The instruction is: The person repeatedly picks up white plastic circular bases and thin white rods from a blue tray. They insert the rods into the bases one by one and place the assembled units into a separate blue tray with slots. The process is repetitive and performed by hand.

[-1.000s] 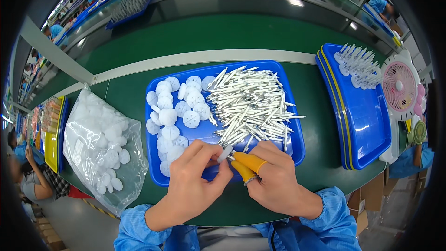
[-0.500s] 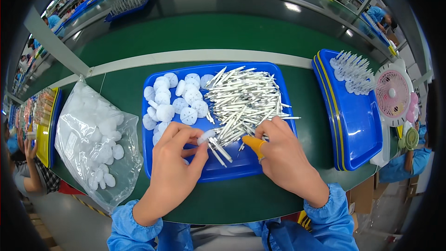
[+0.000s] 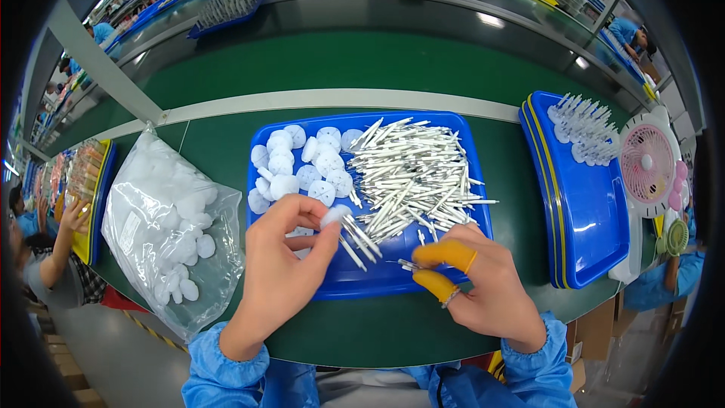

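My left hand [image 3: 283, 261] pinches a white round disc [image 3: 336, 214] between thumb and fingers. Several thin white sticks [image 3: 361, 240] stick out of that disc, slanting down to the right over the blue tray [image 3: 355, 288]. Yellow finger cots cover the thumb and a finger of my right hand [image 3: 495, 287]. Those two fingertips close on a short thin stick [image 3: 408, 264] near the tray's front edge; its far part is hidden. Inside the tray, a pile of loose white sticks [image 3: 415, 174] lies on the right, and loose white discs [image 3: 308, 176] lie on the left.
Left of the tray lies a clear plastic bag [image 3: 162, 211] of white discs. Stacked blue trays [image 3: 578, 249] stand at the right, the top one bearing discs with upright sticks [image 3: 585, 132]. A pink and white fan [image 3: 646, 165] is beyond. Another person's hand [image 3: 74, 217] shows far left.
My right hand has drawn back from the stick pile toward the tray's front edge, and a stick shows at its fingertips. The left hand still holds the disc. The whole view has shifted slightly.
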Demonstrator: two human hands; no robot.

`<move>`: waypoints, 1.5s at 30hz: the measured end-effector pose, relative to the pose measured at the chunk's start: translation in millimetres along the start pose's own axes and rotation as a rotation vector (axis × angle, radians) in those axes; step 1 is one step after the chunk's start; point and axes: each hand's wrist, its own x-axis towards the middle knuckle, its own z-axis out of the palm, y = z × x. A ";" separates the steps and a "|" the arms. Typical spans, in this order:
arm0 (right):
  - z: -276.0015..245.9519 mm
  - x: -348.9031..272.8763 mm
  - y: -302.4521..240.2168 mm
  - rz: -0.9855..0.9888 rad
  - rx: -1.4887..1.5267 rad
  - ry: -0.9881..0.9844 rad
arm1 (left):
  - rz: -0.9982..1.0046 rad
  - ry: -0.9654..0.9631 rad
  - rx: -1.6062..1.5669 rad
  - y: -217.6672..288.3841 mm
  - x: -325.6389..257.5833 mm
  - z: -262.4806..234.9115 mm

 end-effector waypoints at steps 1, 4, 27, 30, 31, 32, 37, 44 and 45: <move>3.0 -0.1 -2.8 0.038 0.052 0.065 | 0.034 -0.024 0.003 -1.2 -1.8 2.9; 15.4 8.3 3.7 -0.060 0.031 0.050 | 0.120 -0.093 0.018 -4.7 -10.7 13.5; 23.9 7.0 18.4 -0.099 -0.145 0.030 | 0.145 -0.102 0.102 0.8 -18.2 25.3; 27.6 8.0 13.9 -0.089 -0.123 0.026 | 0.165 -0.099 0.130 -0.9 -19.4 26.4; 29.5 8.6 11.3 -0.084 -0.124 0.020 | 0.187 -0.096 0.149 -1.6 -19.2 27.0; 30.5 8.3 10.1 -0.079 -0.124 0.014 | 0.206 -0.096 0.159 -2.3 -18.8 27.6; 35.8 4.9 12.6 -0.083 -0.131 0.020 | 0.278 -0.084 0.205 -1.5 -20.6 29.2; 44.4 0.4 10.0 -0.112 -0.065 0.158 | 0.362 -0.047 0.253 -2.3 -25.3 28.9; 46.4 0.7 9.5 -0.108 -0.060 0.173 | 0.372 -0.047 0.267 -2.6 -26.2 29.4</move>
